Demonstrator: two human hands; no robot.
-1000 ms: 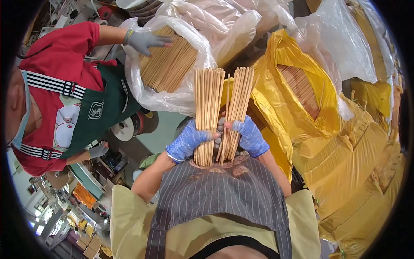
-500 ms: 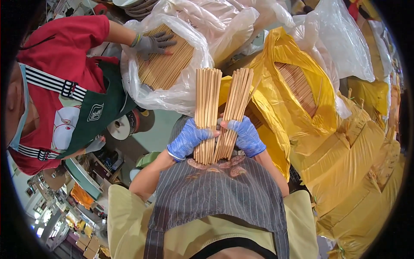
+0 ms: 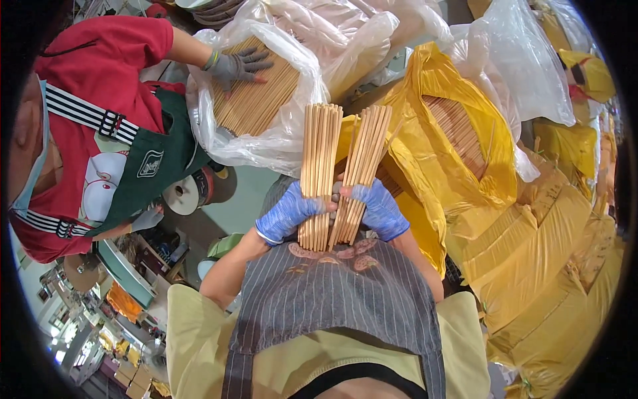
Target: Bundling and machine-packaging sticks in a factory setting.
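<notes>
Two bundles of slim wooden chopsticks stand side by side in front of my chest, leaning apart at their upper ends. My left hand (image 3: 291, 211), in a blue knitted glove with bare fingertips, is closed round the left bundle (image 3: 320, 146). Round the right bundle (image 3: 369, 143) my right hand (image 3: 379, 207), gloved the same way, is wrapped with its thumb across the front. The fingertips of both hands nearly meet between the bundles. A few sticks in the right bundle slant away from the others. The lower ends reach down to my striped apron (image 3: 339, 299).
At left, a co-worker's grey-gloved hand (image 3: 244, 66) lies on chopsticks in a clear plastic bag (image 3: 309, 70). An open yellow bag (image 3: 415, 86) of sticks stands to my right, beside stacked yellow packages (image 3: 525, 246). A round reel (image 3: 183, 195) sits on the floor.
My hands and both bundles stay almost still. The co-worker at left has shifted slightly, their lower hand moving a little. At the upper right, something yellow has come into view.
</notes>
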